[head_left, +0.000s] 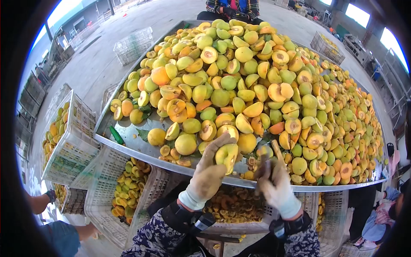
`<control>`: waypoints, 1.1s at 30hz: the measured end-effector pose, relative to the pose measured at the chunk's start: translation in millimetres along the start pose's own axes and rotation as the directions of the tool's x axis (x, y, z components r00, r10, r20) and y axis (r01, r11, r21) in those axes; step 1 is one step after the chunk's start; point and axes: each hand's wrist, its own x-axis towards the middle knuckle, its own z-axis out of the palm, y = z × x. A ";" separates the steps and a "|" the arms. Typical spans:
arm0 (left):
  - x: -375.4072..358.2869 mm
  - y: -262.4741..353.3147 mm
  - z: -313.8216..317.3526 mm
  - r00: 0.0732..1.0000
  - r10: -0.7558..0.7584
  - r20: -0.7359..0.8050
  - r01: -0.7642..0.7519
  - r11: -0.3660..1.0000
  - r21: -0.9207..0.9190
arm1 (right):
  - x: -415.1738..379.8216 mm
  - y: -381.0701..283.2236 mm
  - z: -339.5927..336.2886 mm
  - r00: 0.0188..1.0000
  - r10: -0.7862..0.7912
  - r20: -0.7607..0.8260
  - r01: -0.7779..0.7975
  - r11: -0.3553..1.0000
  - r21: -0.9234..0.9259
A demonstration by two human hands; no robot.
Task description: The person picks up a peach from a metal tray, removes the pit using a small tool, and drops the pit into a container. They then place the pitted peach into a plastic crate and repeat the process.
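Note:
My left hand [207, 173], in a soiled white glove, holds a cut yellow-green fruit [226, 157] over the front edge of the metal table [128, 147]. To its right my gloved right hand [276, 182] is closed around a dark tool [263, 171], whose shape is blurred. A light wooden-looking handle [278, 152] stands just beyond that hand. Behind both hands rises a large pile of halved and whole fruit [220, 97], yellow, green and orange.
Below the table edge are crates, one with fruit halves [128, 188] and one with brown scraps [235, 203]. More crates [72, 141] stand at the left. A green-handled knife [116, 135] lies on the table. People sit opposite and at both sides.

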 end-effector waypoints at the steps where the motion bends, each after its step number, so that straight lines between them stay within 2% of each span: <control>1: 1.6 -1.2 -0.5 0.997 -0.077 0.007 0.076 0.970 -0.232 | -8.9 -27.6 8.4 0.980 0.184 0.078 -0.194 0.968 0.159; 2: 2.8 -4.4 -1.3 0.996 -0.084 0.007 0.084 0.970 -0.230 | -13.1 -26.1 12.2 0.990 0.093 0.106 -0.101 0.993 0.068; 4: 3.4 -12.5 -2.4 0.994 -0.112 0.010 0.110 0.945 -0.309 | -14.7 -21.1 15.8 0.986 0.036 0.163 -0.041 0.999 0.030; 5: 2.3 -12.1 -1.2 0.993 -0.112 0.046 0.120 0.958 -0.261 | -15.4 -16.4 16.7 0.987 0.039 0.156 -0.045 0.998 0.035; 7: 2.1 -17.8 -1.9 0.992 -0.112 0.058 0.124 0.953 -0.278 | -15.6 -7.0 17.5 0.980 0.117 0.163 -0.094 0.986 -0.139; 11: 2.4 -21.2 3.3 0.988 -0.133 0.082 0.153 0.931 -0.330 | -14.1 -6.9 20.2 0.992 0.035 0.125 -0.013 0.985 -0.171; 13: 0.9 -23.6 7.8 0.989 -0.138 0.060 0.149 0.944 -0.293 | -13.8 -11.5 21.8 0.994 -0.107 0.036 0.113 0.944 -0.309; 15: -1.5 -31.4 10.4 0.989 -0.146 0.040 0.151 0.955 -0.255 | -14.6 -10.6 25.4 0.994 -0.107 0.023 0.108 0.929 -0.354; 16: -4.1 -38.6 10.1 1.000 0.014 0.008 -0.015 0.980 0.197 | -15.7 -9.5 27.3 0.994 -0.109 0.019 0.108 0.910 -0.400; 17: -5.4 -42.8 10.2 0.984 0.171 0.056 -0.169 0.776 0.608 | -17.2 -2.9 30.4 0.995 -0.096 0.028 0.098 0.869 -0.485; 18: -7.4 -43.4 11.1 0.985 0.162 0.058 -0.164 0.777 0.608 | -18.3 -2.5 30.6 0.996 -0.090 0.022 0.090 0.871 -0.483; 20: -11.8 -42.3 16.8 0.996 0.069 -0.055 -0.041 0.915 0.401 | -17.3 -3.3 28.2 0.987 -0.141 0.083 0.163 0.861 -0.482; 22: -9.1 -38.3 18.3 0.997 0.040 -0.071 -0.006 0.906 0.423 | -20.4 -7.4 27.0 0.991 -0.091 0.095 0.127 0.853 -0.506; 24: -2.9 -33.7 12.6 0.987 -0.120 -0.105 0.146 0.942 0.303 | -20.4 -7.4 25.7 0.968 -0.186 0.171 0.252 0.740 -0.624; 26: 3.1 -37.1 9.4 0.990 -0.085 -0.109 0.116 0.939 0.324 | -18.3 -1.5 27.2 0.970 -0.187 0.156 0.243 0.778 -0.579; 28: 7.0 -38.6 2.6 0.993 -0.084 -0.078 0.108 0.917 0.384 | -20.0 0.0 27.0 0.962 -0.215 0.167 0.272 0.729 -0.628; 29: 9.5 -31.4 4.4 0.996 -0.088 -0.035 0.093 0.841 0.533 | -20.6 -0.8 26.7 0.970 -0.182 0.163 0.244 0.742 -0.625; 30: 13.9 -27.9 0.1 0.995 -0.094 -0.031 0.096 0.839 0.536 | -20.5 1.0 27.4 0.971 -0.181 0.156 0.239 0.744 -0.624; 32: 19.6 -25.8 -8.0 0.958 -0.287 -0.009 0.230 0.747 0.623 | -20.5 6.7 28.8 0.982 -0.109 0.151 0.181 0.751 -0.635; 33: 20.0 -24.6 2.9 0.959 -0.274 -0.076 0.272 0.810 0.520 | -19.4 5.8 27.7 0.983 -0.111 0.144 0.178 0.753 -0.634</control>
